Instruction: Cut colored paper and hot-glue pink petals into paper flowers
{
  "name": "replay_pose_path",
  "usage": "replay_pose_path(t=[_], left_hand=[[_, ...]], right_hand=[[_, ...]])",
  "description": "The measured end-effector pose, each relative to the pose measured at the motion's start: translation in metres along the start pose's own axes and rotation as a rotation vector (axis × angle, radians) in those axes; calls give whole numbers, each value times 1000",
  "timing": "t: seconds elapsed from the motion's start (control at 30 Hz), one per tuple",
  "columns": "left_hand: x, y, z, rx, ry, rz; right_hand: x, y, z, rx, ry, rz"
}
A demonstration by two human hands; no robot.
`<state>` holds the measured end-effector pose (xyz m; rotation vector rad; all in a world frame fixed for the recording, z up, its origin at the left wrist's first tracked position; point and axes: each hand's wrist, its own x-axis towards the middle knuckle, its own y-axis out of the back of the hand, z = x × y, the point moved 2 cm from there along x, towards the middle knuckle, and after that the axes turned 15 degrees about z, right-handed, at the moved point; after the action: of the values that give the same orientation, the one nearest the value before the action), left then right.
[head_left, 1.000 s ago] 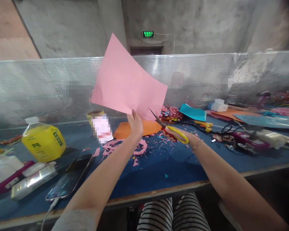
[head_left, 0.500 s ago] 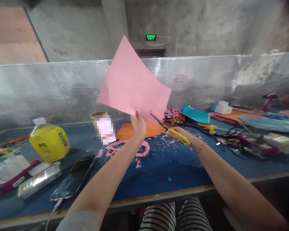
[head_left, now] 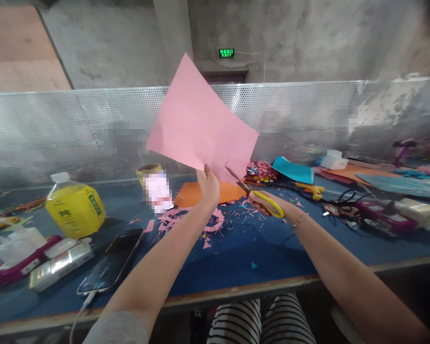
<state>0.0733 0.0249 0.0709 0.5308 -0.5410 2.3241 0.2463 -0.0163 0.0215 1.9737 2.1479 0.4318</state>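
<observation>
My left hand (head_left: 208,185) pinches the lower edge of a large pink paper sheet (head_left: 200,122) and holds it upright above the blue table (head_left: 236,248). My right hand (head_left: 268,204) grips yellow-handled scissors (head_left: 258,195), whose blades meet the sheet's lower right edge just right of my left thumb. Pink paper scraps (head_left: 197,223) lie scattered on the table below both hands.
An orange sheet (head_left: 200,193) lies behind my hands. At left stand a yellow bottle (head_left: 74,206), a phone (head_left: 111,260) on a cable and wrapped packs (head_left: 59,265). Paper pieces, a blue sheet (head_left: 294,169), black scissors (head_left: 344,197) and craft tools lie right. A perforated metal screen (head_left: 57,129) backs the table.
The scissors have advanced slightly into the sheet's lower edge. The view has shifted a little; both hands hold the same things throughout.
</observation>
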Motion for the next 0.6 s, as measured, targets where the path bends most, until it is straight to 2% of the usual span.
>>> replay_pose_path(t=[0.13,0.3,0.47,0.6], left_hand=[[-3,1,2,21,2,-28],[-5,1,1,80,31,-68],[-4,1,0,66,-12,-35],[-3,-1,-2,33,0,-33]], right_hand=[[3,-1,3,43,16,-44],[3,-2,0,33,25,18],[0,-2,-4,-18,96,76],[2,-4,-1,-93,102,137]])
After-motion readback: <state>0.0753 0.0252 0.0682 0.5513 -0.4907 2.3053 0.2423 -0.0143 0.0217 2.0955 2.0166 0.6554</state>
